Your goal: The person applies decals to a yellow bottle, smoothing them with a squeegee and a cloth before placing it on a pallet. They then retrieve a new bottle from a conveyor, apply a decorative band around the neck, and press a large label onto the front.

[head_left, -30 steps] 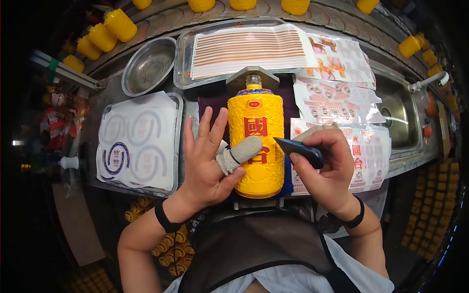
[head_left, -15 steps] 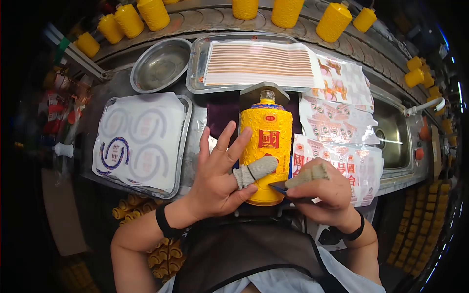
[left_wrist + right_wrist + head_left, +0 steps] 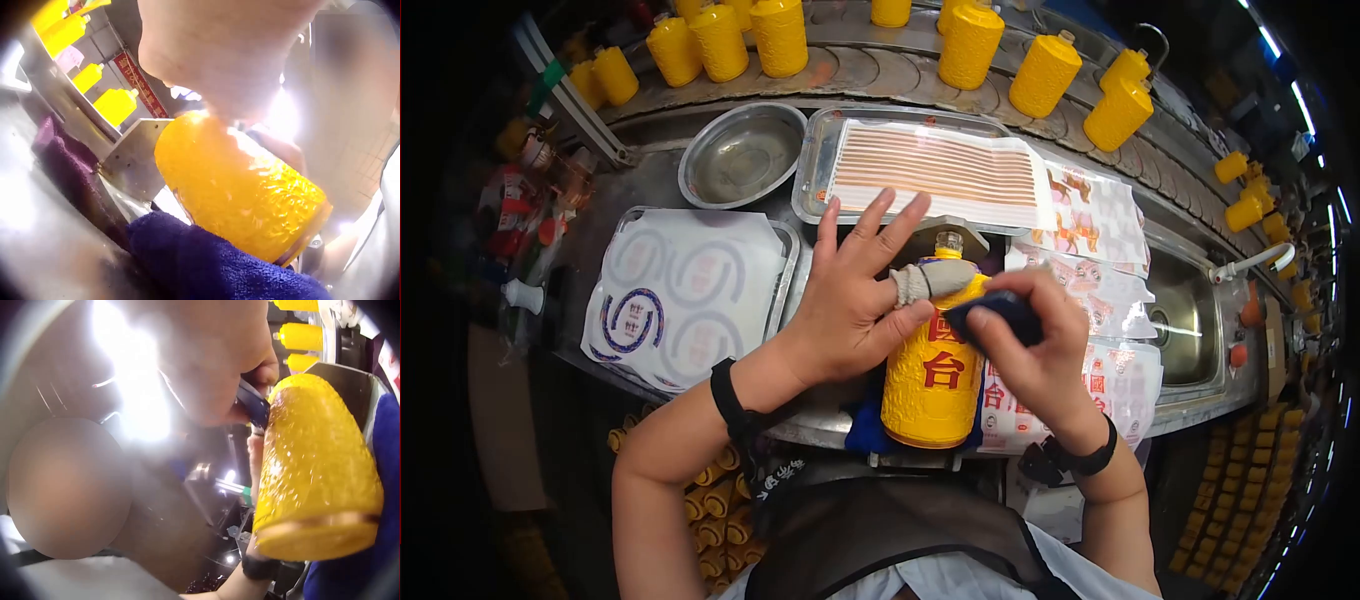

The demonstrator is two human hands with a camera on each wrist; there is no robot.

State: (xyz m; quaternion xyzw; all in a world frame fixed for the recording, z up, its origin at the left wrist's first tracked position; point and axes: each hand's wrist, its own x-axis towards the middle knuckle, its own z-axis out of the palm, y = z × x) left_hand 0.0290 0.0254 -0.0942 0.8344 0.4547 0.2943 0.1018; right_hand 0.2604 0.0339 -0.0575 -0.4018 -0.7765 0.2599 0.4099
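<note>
Bottle (image 3: 930, 408) w/ txt (image 3: 938, 329) partly behind tool (image 3: 1012, 318)

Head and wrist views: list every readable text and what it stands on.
"台": yellow embossed cylindrical bottle; the character above partly covered.
"台": white paper sheet with red characters, right; smaller print illegible.
Too blurred: characters on red rectangular banner.
Too small: white paper sheet with blue rings; pinkish-printed white sheet.
Too small: white lettering on black fabric.
</note>
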